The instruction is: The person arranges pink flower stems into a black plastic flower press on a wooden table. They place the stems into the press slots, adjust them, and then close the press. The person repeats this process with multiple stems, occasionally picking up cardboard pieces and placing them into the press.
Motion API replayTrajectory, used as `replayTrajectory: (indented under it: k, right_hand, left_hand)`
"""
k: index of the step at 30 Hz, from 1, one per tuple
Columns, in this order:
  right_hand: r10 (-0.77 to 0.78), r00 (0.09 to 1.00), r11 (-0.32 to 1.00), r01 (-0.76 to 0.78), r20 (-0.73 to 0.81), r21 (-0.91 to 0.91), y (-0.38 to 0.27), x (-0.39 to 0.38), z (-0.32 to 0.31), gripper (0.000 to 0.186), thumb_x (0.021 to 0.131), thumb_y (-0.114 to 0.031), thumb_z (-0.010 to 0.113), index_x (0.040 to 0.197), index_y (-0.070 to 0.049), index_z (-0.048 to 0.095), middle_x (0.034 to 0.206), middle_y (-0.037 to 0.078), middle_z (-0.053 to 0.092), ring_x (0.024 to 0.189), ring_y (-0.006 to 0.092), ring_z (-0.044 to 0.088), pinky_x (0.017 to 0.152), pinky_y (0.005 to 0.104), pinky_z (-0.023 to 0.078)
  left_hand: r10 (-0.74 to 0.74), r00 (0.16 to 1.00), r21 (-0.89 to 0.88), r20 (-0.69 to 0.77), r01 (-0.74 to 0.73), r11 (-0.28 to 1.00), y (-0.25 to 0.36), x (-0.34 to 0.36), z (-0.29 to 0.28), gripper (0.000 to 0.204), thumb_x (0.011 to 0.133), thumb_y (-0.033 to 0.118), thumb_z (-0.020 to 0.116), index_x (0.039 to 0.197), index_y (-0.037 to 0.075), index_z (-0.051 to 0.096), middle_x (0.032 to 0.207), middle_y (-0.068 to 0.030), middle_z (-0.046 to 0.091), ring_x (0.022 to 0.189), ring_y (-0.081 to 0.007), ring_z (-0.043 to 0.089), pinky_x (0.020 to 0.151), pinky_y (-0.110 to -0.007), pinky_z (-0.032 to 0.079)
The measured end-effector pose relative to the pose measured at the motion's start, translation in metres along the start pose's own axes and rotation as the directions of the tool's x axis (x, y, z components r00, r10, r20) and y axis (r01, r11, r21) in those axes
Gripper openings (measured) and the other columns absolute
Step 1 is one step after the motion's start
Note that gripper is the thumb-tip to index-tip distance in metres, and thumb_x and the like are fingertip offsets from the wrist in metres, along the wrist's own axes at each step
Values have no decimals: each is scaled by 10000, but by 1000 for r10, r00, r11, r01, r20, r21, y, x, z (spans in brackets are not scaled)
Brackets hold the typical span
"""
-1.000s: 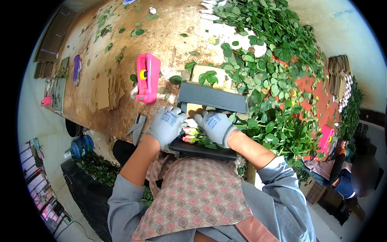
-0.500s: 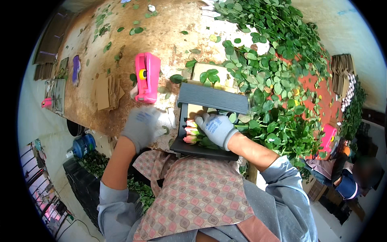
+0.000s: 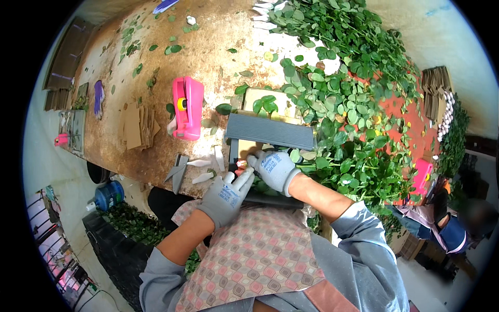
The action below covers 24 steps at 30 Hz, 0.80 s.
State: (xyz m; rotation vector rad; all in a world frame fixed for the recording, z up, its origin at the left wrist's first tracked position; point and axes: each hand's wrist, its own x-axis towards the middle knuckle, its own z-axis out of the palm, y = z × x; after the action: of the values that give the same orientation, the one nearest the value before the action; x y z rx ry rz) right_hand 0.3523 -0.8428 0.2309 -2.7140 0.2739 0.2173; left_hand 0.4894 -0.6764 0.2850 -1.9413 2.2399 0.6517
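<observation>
At the table's front edge a dark grey holder with a ribbed panel (image 3: 270, 131) contains a brown cardboard sheet (image 3: 250, 147) and pink-orange roses (image 3: 240, 165). My right hand (image 3: 275, 169), in a grey glove, lies in the holder, its fingers closed round the roses below their heads. From the left my gloved left hand (image 3: 227, 198) reaches in, fingers stretched out, tips touching the rose heads and hiding most of them. Left of it lies a grey V-shaped tool (image 3: 178, 173), with white strips (image 3: 202, 178) next to it.
A pink tape dispenser (image 3: 195, 112) stands beyond my left hand. Cardboard pieces (image 3: 138, 126) lie farther left. Leafy stems (image 3: 358, 125) cover the table's right side. Purple-white gloves (image 3: 99, 92) lie at the far left. Another person (image 3: 449, 229) is at the right edge.
My left hand has moved right, from beside the holder onto the rose heads, uncovering the grey tool. My right hand stays on the roses. The view has shifted slightly.
</observation>
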Motion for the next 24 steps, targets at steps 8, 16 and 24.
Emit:
replayTrajectory:
  k: [8,16,24]
  right_hand:
    - [43,995,998,-38,89,-53,-10,2,-8,304,897,-138,562,1193,-72,589,1018,130,645,875,281,685,692,388,554]
    - [34,993,994,-22,113,-105,-13,12,-6,205,925,-144,524,1111,-73,570,969,138,646,747,271,701,614,399,558]
    - [2,958,983,50,-286,175,7,-10,-18,421,833,-113,686,1225,-61,542,1058,137,627,849,326,662,689,413,543]
  left_hand:
    - [-81,996,-106,-35,77,991,3,0,2,589,818,129,601,1401,66,552,1482,-46,507,992,-259,561,784,-405,474]
    - [-132,977,-179,-169,101,979,6,-10,15,490,841,123,587,1329,146,622,1467,-24,532,884,-211,546,761,-391,465]
    - [-115,973,-158,-199,84,984,6,-11,27,442,845,171,607,1285,150,646,1399,9,556,896,-207,531,742,-389,451]
